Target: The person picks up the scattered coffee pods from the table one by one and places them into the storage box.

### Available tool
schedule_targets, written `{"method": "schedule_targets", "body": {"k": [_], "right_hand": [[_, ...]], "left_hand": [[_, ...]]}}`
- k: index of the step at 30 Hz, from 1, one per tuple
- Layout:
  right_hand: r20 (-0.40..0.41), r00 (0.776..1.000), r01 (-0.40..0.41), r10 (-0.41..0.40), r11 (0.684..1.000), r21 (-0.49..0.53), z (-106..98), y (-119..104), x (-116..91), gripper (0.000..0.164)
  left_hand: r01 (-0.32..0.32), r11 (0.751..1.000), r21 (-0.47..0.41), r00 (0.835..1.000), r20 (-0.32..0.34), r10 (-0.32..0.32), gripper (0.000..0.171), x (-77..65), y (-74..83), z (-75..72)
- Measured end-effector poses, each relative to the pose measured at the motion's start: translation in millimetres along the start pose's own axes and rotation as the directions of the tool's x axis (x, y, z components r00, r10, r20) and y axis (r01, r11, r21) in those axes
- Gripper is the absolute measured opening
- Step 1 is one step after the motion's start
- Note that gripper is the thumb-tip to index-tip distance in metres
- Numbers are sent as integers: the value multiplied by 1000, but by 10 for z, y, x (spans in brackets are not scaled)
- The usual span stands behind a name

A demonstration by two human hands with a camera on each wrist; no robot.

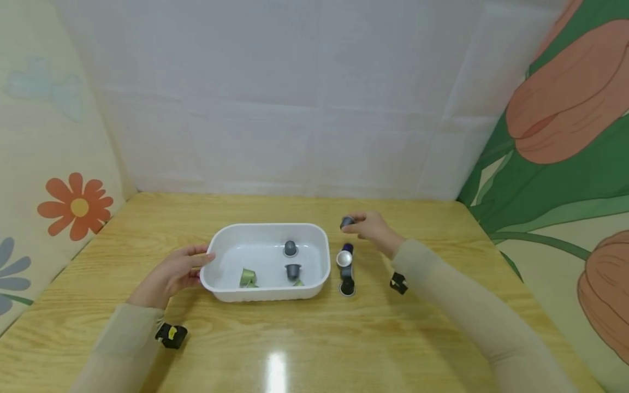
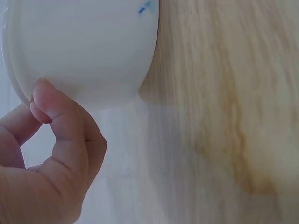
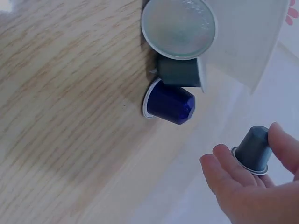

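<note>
My left hand (image 1: pixel 178 272) grips the left end of a white plastic tub (image 1: pixel 267 295), thumb over the rim and fingers under it, as the left wrist view also shows. Grey-blue coffee capsules (image 1: pixel 293 271) and green capsules (image 1: pixel 248 277) lie inside the tub. To the right of the tub, my right hand (image 1: pixel 375 229) pinches a grey-blue coffee capsule (image 3: pixel 253 149) between thumb and fingers, held above the table. Below that hand several capsules sit in a row: a dark blue one (image 3: pixel 169 101), a dark grey-green one (image 3: pixel 178 71) and one with its pale lid (image 3: pixel 180 28) showing.
The wooden table (image 1: pixel 314 349) reaches back to a white cloth backdrop (image 1: pixel 295 136). At the near end of the row stands a black capsule (image 1: pixel 347 286). Printed flower panels flank both sides.
</note>
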State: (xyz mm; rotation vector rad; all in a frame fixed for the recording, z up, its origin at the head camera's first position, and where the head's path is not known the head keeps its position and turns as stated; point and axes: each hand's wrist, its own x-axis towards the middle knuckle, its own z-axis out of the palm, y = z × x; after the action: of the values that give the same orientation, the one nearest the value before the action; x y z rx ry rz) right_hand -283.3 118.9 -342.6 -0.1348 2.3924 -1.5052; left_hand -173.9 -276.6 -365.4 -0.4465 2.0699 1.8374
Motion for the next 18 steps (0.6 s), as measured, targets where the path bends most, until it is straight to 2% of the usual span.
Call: {"method": "schedule_targets", "body": {"k": [10,18], "right_hand": [[-10,1000,-27,28,997,66,7,-76,-56,39],[-18,999,-38,40,990,137,35,-157,-92,37]], "left_hand": [[9,1000,-12,1000,-7,-10,58,2,-5,-3],[-6,1000,-9,1000,8,6,55,3,-6,3]]}}
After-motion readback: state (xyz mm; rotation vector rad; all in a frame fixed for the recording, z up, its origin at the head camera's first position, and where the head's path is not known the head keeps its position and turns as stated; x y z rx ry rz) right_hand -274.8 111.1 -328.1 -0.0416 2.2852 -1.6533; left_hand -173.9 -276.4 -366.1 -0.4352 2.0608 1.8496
